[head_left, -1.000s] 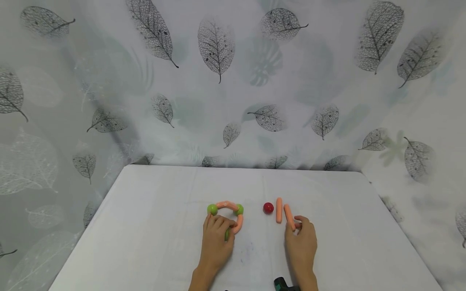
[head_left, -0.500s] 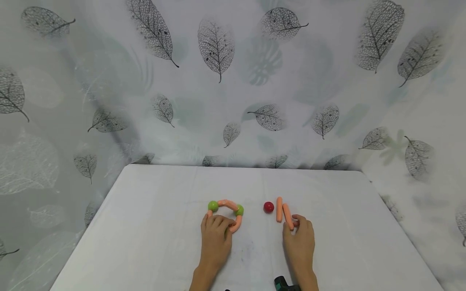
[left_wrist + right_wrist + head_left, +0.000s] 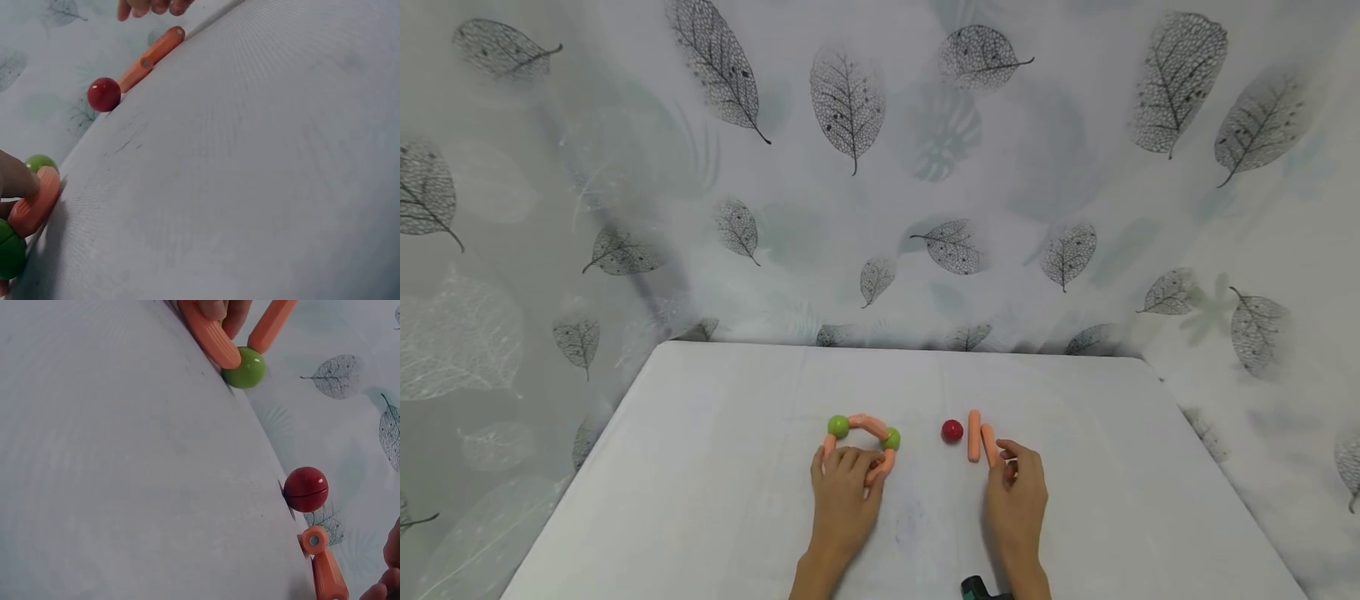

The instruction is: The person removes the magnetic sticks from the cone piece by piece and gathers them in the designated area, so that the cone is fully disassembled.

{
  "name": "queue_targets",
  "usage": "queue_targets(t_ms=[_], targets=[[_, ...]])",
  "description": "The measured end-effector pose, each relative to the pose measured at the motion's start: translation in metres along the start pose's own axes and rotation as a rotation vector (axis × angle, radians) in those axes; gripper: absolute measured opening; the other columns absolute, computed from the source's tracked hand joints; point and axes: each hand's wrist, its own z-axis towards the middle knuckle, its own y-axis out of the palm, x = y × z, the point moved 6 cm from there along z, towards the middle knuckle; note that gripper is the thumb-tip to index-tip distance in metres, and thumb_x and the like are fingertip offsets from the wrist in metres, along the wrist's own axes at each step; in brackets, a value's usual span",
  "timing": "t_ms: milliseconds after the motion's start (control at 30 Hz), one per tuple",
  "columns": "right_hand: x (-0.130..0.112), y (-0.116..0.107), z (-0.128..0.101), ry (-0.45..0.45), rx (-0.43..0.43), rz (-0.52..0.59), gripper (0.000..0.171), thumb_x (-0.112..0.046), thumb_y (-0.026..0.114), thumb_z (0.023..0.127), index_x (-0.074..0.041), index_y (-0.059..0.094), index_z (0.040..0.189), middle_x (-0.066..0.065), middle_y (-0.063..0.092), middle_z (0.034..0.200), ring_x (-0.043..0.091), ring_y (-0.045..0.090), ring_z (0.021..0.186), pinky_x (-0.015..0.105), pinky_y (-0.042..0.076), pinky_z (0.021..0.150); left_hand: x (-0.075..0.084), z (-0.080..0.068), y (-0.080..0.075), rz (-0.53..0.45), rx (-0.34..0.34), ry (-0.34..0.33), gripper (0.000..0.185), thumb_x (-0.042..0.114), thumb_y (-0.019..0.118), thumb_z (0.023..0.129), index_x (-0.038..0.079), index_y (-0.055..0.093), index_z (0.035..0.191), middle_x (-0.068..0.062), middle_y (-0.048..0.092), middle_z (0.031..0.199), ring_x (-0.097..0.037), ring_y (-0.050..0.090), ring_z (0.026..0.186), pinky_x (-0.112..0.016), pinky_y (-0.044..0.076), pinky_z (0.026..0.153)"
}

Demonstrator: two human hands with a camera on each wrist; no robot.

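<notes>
ring of rods and balls (image 3: 863,444) left | ball (image 3: 952,431) middle | two rods (image 3: 981,438) right, on table (image 3: 715,467)

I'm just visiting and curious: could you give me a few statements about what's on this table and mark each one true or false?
1. The left hand rests on a ring of orange rods and green balls. True.
2. The red ball is part of that ring. False: it lies apart, beside two loose orange rods.
3. The right hand touches the red ball. False: its fingers are at the nearer loose rod.
4. The table is white. True.
</notes>
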Motion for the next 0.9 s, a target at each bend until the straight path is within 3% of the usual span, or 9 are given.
queue_targets(t_ms=[200,467,700,900], targets=[[-0.013,0.006,-0.006,-0.102,-0.034,0.125,0.034,0.018,0.056,0.088,0.000,0.069,0.115,0.009,0.067,0.100,0.004,0.050,0.083,0.008,0.041,0.067,-0.001,-0.002,-0.002,0.017,0.009,-0.005,0.027,0.010,0.083,0.077,0.020,0.075,0.101,0.005,0.073,0.095,-0.021,0.063,0.103,-0.075,0.032,0.110],[-0.030,0.023,-0.015,-0.187,-0.159,0.192,0.040,0.019,0.057,0.089,-0.006,0.070,0.117,0.006,0.071,0.102,0.009,0.060,0.089,0.013,0.049,0.071,0.000,-0.002,-0.001,0.035,0.013,0.007,0.032,0.007,0.075,0.077,0.020,0.076,0.106,0.004,0.072,0.096,-0.022,0.062,0.104,-0.075,0.033,0.108],[-0.045,0.044,-0.020,-0.172,-0.327,0.229,0.036,0.012,0.062,0.093,-0.012,0.070,0.118,-0.003,0.071,0.115,0.016,0.067,0.103,0.025,0.058,0.077,0.000,-0.001,0.000,0.017,0.016,0.002,0.023,0.016,0.078,0.082,0.021,0.076,0.105,0.005,0.071,0.095,-0.021,0.061,0.102,-0.071,0.033,0.109],[-0.056,0.060,-0.021,-0.133,-0.413,0.226,0.034,0.005,0.066,0.095,-0.013,0.068,0.124,-0.001,0.071,0.123,0.019,0.065,0.110,0.030,0.060,0.088,-0.004,-0.001,0.002,-0.011,0.004,0.006,0.023,0.031,0.083,0.086,0.022,0.077,0.106,0.007,0.069,0.091,-0.019,0.059,0.101,-0.068,0.032,0.111]])
